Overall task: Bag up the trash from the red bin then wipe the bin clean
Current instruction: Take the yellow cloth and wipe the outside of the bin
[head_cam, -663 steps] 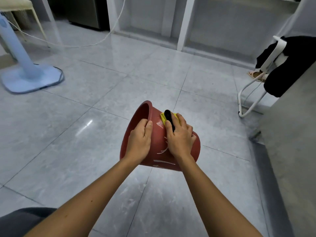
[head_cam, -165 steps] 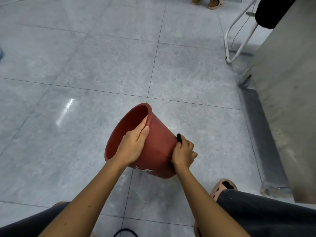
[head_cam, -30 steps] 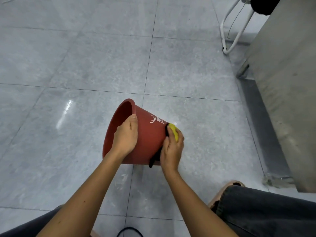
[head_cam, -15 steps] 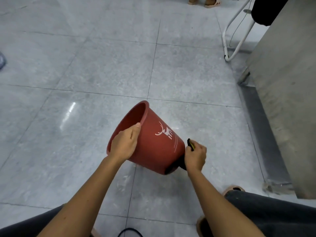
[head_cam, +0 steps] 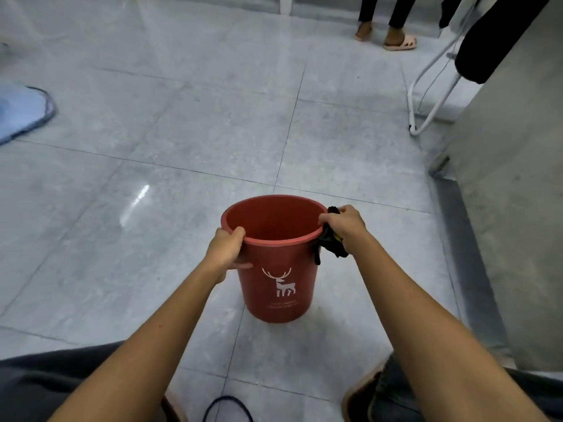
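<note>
Now fingers (head_cam: 238, 232) of the left hand (head_cam: 227, 249) curl over the rim; the right hand (head_cam: 342, 225) pinches a crumpled black-and-yellow cloth (head_cam: 332, 245) against the rim's right side. Round red plastic bin (head_cam: 278, 287), tilted sideways a moment ago, stands upright on the grey tiled floor (head_cam: 182, 147), inside empty. Outside wipe looks done.

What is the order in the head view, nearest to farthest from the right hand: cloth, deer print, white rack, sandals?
1. Cloth, in the right hand.
2. Deer print, bin front.
3. White rack, right side.
4. Sandals, far back.
</note>
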